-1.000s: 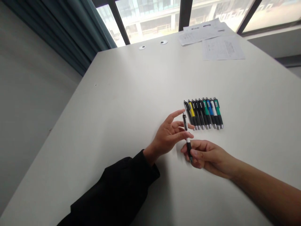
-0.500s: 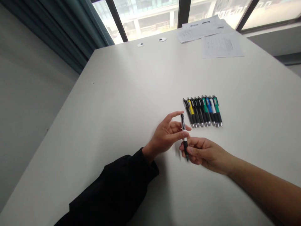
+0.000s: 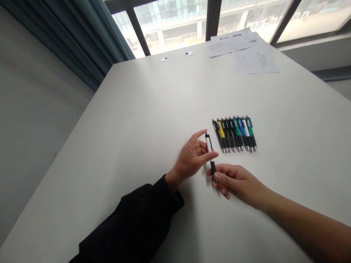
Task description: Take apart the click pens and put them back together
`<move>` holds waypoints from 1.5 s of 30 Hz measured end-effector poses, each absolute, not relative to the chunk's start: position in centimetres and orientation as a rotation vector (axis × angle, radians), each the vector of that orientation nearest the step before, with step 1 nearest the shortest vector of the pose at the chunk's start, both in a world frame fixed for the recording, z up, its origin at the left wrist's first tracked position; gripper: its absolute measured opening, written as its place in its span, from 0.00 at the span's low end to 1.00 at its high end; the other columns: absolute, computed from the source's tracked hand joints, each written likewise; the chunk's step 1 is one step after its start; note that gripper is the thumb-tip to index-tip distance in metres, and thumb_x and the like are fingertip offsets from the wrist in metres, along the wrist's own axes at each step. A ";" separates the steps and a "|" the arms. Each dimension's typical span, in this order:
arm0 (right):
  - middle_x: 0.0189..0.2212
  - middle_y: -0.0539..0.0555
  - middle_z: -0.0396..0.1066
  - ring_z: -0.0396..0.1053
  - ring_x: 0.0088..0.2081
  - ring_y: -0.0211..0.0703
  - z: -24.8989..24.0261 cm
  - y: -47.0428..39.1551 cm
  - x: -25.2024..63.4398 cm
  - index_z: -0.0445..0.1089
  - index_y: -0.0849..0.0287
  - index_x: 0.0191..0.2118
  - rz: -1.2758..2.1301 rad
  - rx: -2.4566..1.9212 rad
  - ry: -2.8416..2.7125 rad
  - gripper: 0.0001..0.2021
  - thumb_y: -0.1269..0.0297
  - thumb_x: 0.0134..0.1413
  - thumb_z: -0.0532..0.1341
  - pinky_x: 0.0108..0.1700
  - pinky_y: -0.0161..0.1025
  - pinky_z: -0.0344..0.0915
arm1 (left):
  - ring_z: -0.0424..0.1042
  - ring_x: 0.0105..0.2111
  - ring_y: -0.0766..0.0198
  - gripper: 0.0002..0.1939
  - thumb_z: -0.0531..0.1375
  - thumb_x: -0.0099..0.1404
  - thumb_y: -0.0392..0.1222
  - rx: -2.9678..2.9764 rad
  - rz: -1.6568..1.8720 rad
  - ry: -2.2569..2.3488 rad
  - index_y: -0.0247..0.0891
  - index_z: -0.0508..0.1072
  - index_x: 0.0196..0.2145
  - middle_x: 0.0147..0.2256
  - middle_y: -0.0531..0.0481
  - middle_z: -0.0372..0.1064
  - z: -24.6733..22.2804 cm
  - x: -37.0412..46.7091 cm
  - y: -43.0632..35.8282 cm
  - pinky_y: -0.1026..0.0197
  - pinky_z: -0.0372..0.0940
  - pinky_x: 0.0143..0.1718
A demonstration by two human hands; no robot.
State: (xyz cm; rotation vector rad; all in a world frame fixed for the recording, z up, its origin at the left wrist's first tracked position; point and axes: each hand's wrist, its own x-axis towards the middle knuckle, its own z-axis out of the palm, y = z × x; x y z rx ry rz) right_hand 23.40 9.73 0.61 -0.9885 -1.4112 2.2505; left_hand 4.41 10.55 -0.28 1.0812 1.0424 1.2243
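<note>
A white and black pen (image 3: 208, 143) is held between both hands, tilted with its clicker end away from me. My left hand (image 3: 190, 157) grips its barrel with thumb and fingers, the index fingertip at the clicker. Around the black grip near the tip, my right hand (image 3: 236, 182) has its thumb and fingers closed; the tip is mostly hidden. Just beyond, to the right, several pens lie side by side in a row, among them a yellow one (image 3: 221, 129), a blue one (image 3: 241, 126), a white one (image 3: 245, 128) and a green one (image 3: 249, 126).
The white table (image 3: 153, 106) carries paper sheets (image 3: 255, 60) at its far right. Two small white oval pieces (image 3: 164, 59) with dark spots sit at the far edge. Behind are windows, with a dark curtain (image 3: 90, 33) at the left.
The held pen has turned about its length, so its clip now faces right, and its clicker end has shifted left. The view has tilted slightly upward.
</note>
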 end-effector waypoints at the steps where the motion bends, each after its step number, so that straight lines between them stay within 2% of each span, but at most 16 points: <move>1: 0.20 0.48 0.67 0.62 0.20 0.33 0.9 9.6 23.3 0.70 0.62 0.32 2.210 -1.054 -1.491 0.19 0.48 0.63 0.62 0.24 0.33 0.60 | 0.72 0.30 0.69 0.43 0.73 0.57 0.44 1.141 1.221 1.104 0.38 0.59 0.65 0.32 0.54 0.70 -0.4 4.3 10.9 0.66 0.68 0.33; 4: 0.15 0.45 0.63 0.59 0.15 0.34 1.8 9.3 23.0 0.64 0.58 0.28 2.068 -1.285 -1.663 0.21 0.47 0.65 0.56 0.19 0.33 0.56 | 0.69 0.27 0.70 0.42 0.71 0.59 0.47 1.345 1.165 1.285 0.34 0.60 0.65 0.31 0.55 0.69 -0.7 4.0 11.9 0.68 0.66 0.31; 6: 0.16 0.46 0.63 0.60 0.15 0.36 2.2 9.5 22.7 0.60 0.56 0.26 1.800 -1.382 -1.899 0.20 0.50 0.68 0.53 0.20 0.34 0.55 | 0.69 0.27 0.70 0.41 0.70 0.61 0.48 1.456 1.125 1.379 0.32 0.60 0.66 0.31 0.54 0.70 -0.7 4.0 12.4 0.66 0.66 0.32; 10: 0.27 0.57 0.75 0.73 0.29 0.47 2.3 10.6 22.2 0.65 0.57 0.31 0.905 -1.499 -2.568 0.17 0.60 0.71 0.48 0.30 0.39 0.59 | 0.70 0.28 0.68 0.40 0.67 0.63 0.50 1.581 1.074 1.517 0.30 0.59 0.66 0.31 0.54 0.72 -0.5 4.2 13.8 0.64 0.67 0.36; 13: 0.31 0.63 0.78 0.77 0.32 0.55 2.2 11.3 21.8 0.68 0.61 0.37 0.618 -1.636 -2.763 0.17 0.63 0.73 0.46 0.31 0.41 0.60 | 0.71 0.27 0.67 0.37 0.66 0.64 0.47 1.646 1.003 1.617 0.31 0.61 0.65 0.31 0.54 0.73 -0.2 4.7 15.2 0.63 0.67 0.35; 18: 0.33 0.65 0.79 0.80 0.35 0.59 3.0 12.3 20.7 0.70 0.65 0.42 0.534 -1.669 -2.793 0.17 0.66 0.73 0.45 0.32 0.43 0.65 | 0.71 0.33 0.60 0.28 0.62 0.66 0.43 1.900 0.902 1.727 0.27 0.66 0.61 0.31 0.49 0.73 0.0 5.2 17.1 0.56 0.68 0.41; 23: 0.33 0.67 0.79 0.81 0.36 0.61 3.5 12.8 19.9 0.71 0.67 0.43 0.494 -1.710 -2.799 0.17 0.68 0.73 0.45 0.34 0.45 0.68 | 0.71 0.33 0.61 0.21 0.62 0.68 0.44 1.919 0.950 1.699 0.32 0.71 0.55 0.32 0.50 0.74 -0.5 4.8 17.3 0.56 0.68 0.45; 36: 0.33 0.69 0.80 0.81 0.34 0.56 2.8 12.7 19.8 0.74 0.67 0.41 0.432 -1.719 -2.766 0.20 0.66 0.73 0.45 0.31 0.42 0.69 | 0.68 0.29 0.65 0.05 0.60 0.67 0.39 1.950 1.015 1.677 0.36 0.73 0.40 0.30 0.52 0.70 -0.8 4.0 16.5 0.62 0.66 0.35; 40: 0.32 0.65 0.80 0.79 0.32 0.53 2.1 12.4 20.8 0.74 0.65 0.40 0.421 -1.550 -2.816 0.23 0.63 0.74 0.44 0.31 0.40 0.66 | 0.69 0.30 0.63 0.05 0.58 0.69 0.39 2.013 1.004 1.686 0.36 0.72 0.38 0.30 0.50 0.70 -0.6 3.2 15.2 0.60 0.66 0.37; 42: 0.30 0.62 0.79 0.78 0.32 0.50 1.5 11.9 22.3 0.74 0.63 0.35 0.442 -1.404 -2.861 0.24 0.61 0.74 0.45 0.33 0.41 0.66 | 0.70 0.34 0.60 0.03 0.60 0.67 0.38 2.084 0.972 1.653 0.37 0.73 0.37 0.31 0.49 0.71 -0.4 2.3 13.4 0.57 0.67 0.41; 45: 0.27 0.59 0.75 0.74 0.30 0.48 0.5 10.6 25.8 0.73 0.60 0.30 0.413 -0.970 -2.909 0.20 0.62 0.70 0.50 0.33 0.42 0.66 | 0.72 0.41 0.57 0.06 0.60 0.69 0.40 2.362 0.778 1.457 0.37 0.74 0.42 0.39 0.45 0.74 0.0 0.4 9.2 0.55 0.68 0.46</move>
